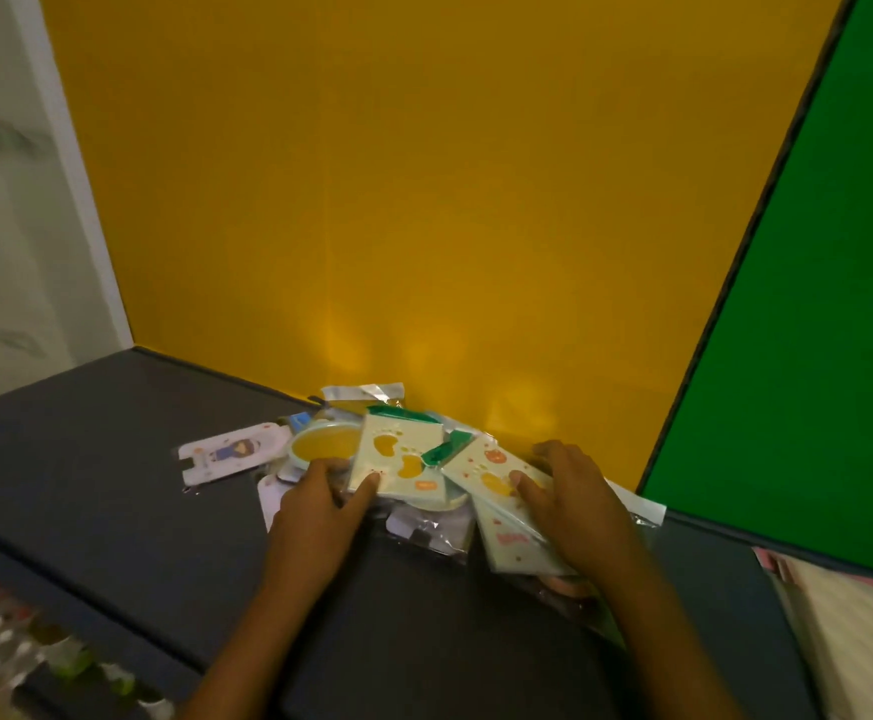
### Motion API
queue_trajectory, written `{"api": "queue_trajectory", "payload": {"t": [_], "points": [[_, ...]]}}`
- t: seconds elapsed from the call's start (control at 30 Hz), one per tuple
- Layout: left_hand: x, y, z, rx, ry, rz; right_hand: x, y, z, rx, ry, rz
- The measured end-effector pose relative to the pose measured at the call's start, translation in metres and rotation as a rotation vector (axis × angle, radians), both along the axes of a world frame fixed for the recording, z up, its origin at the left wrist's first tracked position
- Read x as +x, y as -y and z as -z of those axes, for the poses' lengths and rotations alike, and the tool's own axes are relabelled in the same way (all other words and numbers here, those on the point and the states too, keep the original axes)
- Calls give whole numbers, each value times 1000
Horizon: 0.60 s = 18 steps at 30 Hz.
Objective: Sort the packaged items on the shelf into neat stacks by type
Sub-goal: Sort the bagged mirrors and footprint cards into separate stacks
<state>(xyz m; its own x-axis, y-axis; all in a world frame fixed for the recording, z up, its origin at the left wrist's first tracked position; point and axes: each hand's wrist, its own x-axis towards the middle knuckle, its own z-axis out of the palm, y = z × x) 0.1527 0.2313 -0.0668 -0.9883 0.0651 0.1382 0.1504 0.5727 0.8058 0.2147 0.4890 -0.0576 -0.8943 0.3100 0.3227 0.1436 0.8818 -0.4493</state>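
Dark grey shelf (pixel 112 459), yellow back panel (pixel 424 200). Heap of clear-wrapped packets at 12 o'clock against the panel. Pale footprint card (pixel 398 459) with two yellow foot shapes lies on top; a second paw-print card (pixel 507 511) at its 4 o'clock. Round yellow pad (pixel 320 443) at 9 o'clock. Print too blurred to read. Left hand (pixel 315 517): straight fingers touch the footprint card. Right hand (pixel 580 504): spread fingers press the paw-print card.
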Motion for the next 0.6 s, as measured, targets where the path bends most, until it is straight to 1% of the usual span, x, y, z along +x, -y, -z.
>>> {"api": "queue_trajectory", "payload": {"t": [0.2,0.37,0.43,0.53,0.6], "points": [[-15,11,16,253,82,50,4,-10,5,-14,-1,18],[-17,18,16,481,94,81,7,-11,4,-89,19,36],[-17,21,14,604,131,85,8,-12,3,-114,28,41],[-15,25,11,809,185,9,10,-12,2,-120,83,33],[-12,28,10,882,183,-40,11,-12,2,-94,133,33]]}}
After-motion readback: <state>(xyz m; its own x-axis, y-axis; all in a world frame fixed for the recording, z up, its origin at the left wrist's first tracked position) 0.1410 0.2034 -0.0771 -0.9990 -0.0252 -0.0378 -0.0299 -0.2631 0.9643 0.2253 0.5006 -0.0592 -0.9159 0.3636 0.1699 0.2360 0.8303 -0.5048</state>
